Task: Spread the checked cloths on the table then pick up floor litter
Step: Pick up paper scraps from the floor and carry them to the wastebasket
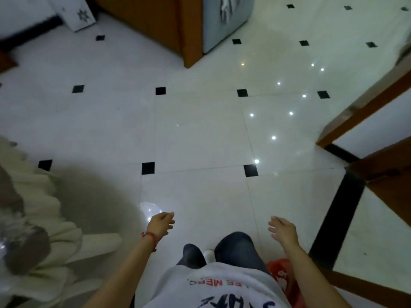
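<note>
I look down at a glossy white tiled floor [200, 130] with small black diamond insets. My left hand [161, 223] hangs low over the floor with relaxed fingers and holds nothing; a red band is on its wrist. My right hand [282, 228] is spread loosely and holds nothing. A cloth-covered table edge [37, 207] with cream frilled fabric shows at the left. A small pale round thing [150, 208] lies on the floor just beyond my left hand. No checked cloth can be made out.
A wooden cabinet [169, 25] stands at the top centre with a grey covered piece [224, 21] beside it. A wooden door frame [364, 112] and dark threshold [340, 218] run along the right. A red bag [282, 276] lies behind my right leg.
</note>
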